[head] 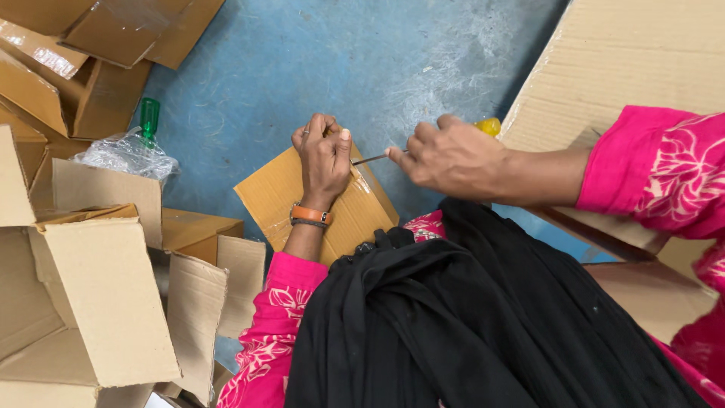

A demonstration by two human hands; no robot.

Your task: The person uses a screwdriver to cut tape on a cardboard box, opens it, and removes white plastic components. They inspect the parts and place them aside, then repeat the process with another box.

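Note:
My left hand (325,155) is closed in a fist, pressing down on a small flattened cardboard piece (276,195) lying on the blue floor. It wears an orange wristband. My right hand (445,155) grips a screwdriver with a yellow handle (489,126); its thin metal shaft (370,159) points left and its tip reaches my left hand above the cardboard. Both sleeves are bright pink, and black cloth (468,317) covers my lap below the hands.
Opened and flattened cardboard boxes (98,302) pile up at the left. A large cardboard sheet (634,60) lies at the upper right. A green-handled tool (149,117) stands beside crumpled clear plastic (124,155). Blue floor (340,53) shows in the middle.

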